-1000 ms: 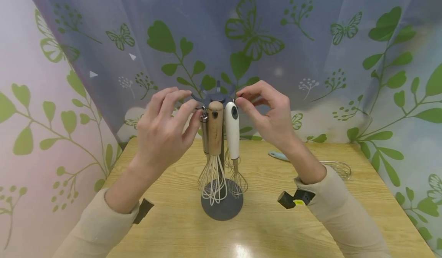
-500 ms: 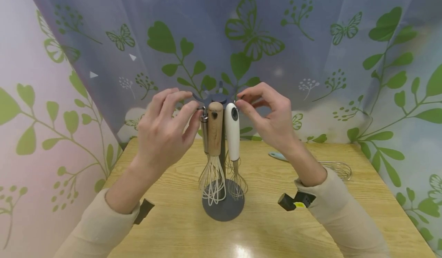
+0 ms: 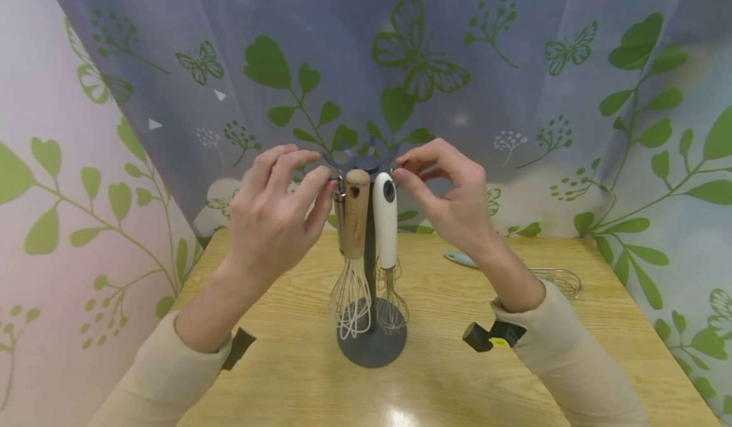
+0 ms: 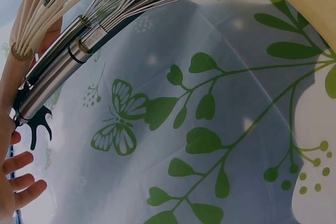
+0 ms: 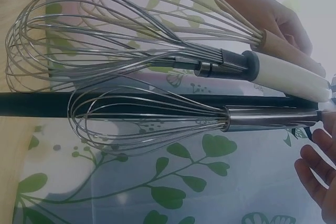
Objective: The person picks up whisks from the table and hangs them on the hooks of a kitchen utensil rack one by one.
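A dark whisk stand (image 3: 372, 352) stands mid-table with several whisks hanging from its hooks. My left hand (image 3: 274, 208) pinches a hook at the left of its top, thumb and index finger together, the other fingers spread. On the right, thumb and index finger of my right hand (image 3: 448, 189) pinch another hook. Between the hands hang a wooden-handled whisk (image 3: 357, 220) and a white-handled whisk (image 3: 386, 223). A steel-handled whisk (image 3: 340, 223) is partly hidden behind the wooden one. The right wrist view shows a steel whisk (image 5: 273, 118) beside the dark pole (image 5: 31, 104).
Behind my right forearm, a whisk with a light blue handle (image 3: 459, 258) lies on the wooden table (image 3: 286, 363). A patterned curtain (image 3: 354, 46) hangs close behind the table's back edge, with similar patterned sheets at both sides.
The stand's base and pole have shifted slightly right in the head view, and the hanging whisks have swung a little. Both hands have moved slightly right and keep their pinch.
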Motion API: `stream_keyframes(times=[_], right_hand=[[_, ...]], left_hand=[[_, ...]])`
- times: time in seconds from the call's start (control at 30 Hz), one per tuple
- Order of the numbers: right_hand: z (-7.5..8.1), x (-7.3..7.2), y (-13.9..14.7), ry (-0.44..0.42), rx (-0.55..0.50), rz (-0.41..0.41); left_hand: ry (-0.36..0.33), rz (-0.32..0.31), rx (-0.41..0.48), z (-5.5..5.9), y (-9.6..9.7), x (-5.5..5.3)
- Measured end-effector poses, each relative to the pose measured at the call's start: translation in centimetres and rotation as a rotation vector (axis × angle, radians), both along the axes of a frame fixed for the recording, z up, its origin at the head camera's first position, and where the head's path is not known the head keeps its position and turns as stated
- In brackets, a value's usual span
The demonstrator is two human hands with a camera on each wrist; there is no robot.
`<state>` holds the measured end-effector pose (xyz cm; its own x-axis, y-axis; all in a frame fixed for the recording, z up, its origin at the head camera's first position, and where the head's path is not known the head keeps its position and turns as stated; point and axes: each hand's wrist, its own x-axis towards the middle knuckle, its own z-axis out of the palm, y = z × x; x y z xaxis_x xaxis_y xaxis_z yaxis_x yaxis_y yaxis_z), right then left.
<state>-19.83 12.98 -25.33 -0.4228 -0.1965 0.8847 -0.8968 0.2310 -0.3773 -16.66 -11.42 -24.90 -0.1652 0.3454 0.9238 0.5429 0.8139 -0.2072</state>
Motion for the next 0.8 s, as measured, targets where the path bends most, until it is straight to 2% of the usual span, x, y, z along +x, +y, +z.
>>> stream_keyframes(times=[0.8], right_hand=[[0.22,0.59,-0.05,0.042,0.004,0.001]], left_hand=[[-0.005,0.005,-0.006,0.22,-0.05,-0.44]])
